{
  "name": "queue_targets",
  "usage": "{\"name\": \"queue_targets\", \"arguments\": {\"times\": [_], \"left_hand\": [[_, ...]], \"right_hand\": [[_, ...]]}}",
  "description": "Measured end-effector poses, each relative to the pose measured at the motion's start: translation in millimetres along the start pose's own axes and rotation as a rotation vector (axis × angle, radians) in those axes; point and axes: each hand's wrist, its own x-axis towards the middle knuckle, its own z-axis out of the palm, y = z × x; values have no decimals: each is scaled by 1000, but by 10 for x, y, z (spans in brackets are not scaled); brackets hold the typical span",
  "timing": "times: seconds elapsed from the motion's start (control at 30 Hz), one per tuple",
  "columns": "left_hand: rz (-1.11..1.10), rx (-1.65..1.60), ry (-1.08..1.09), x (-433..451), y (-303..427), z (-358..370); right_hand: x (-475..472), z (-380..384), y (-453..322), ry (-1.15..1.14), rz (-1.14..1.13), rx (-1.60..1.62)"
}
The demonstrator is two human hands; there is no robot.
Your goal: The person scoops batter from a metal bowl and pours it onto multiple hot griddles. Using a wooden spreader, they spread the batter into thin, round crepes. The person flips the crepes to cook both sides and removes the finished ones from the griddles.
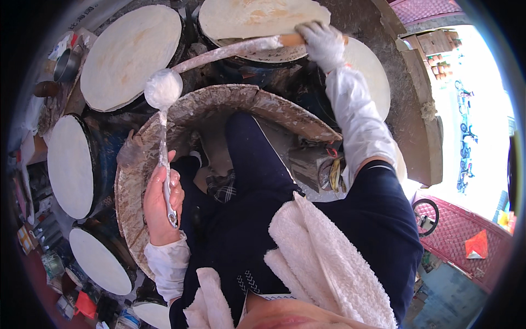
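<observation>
My left hand (pixel 162 201) is closed around the long handle of a metal ladle (pixel 163 89). Its round bowl, coated with white batter or paste, points away from me. My right hand (pixel 324 46), in a white knit glove, grips the right end of a curved wooden stick (pixel 230 50) smeared with the same white stuff. The stick crosses in front of a round griddle whose thin pale flatbread (pixel 263 18) has light brown patches. A second flatbread (pixel 133 57) covers the griddle at upper left, just beyond the ladle. Another pale round (pixel 372 78) lies beyond my right forearm.
A curved, batter-crusted wooden rim (pixel 230 96) arcs around my legs. More covered griddles (pixel 72 166) stand on the left, one (pixel 100 261) lower down. A metal pot (pixel 67 65) sits at far left. Cardboard (pixel 423 115) edges the right side; bicycles (pixel 464 135) stand outside.
</observation>
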Motion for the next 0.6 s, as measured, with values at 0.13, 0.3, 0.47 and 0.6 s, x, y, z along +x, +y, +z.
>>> {"name": "queue_targets", "arguments": {"times": [0.13,0.3,0.47,0.6], "left_hand": [[-13,-45,-12,17,-10,-37],[45,-65,13,-138,30,-59],[61,-57,33,-251,70,-83],[2,-8,-60,-271,58,-88]], "right_hand": [[947,-605,251,17,-346,-134],[1965,-730,169,-188,-321,-188],[2294,-936,364,-48,154,85],[1535,-1147,985,145,700,339]]}}
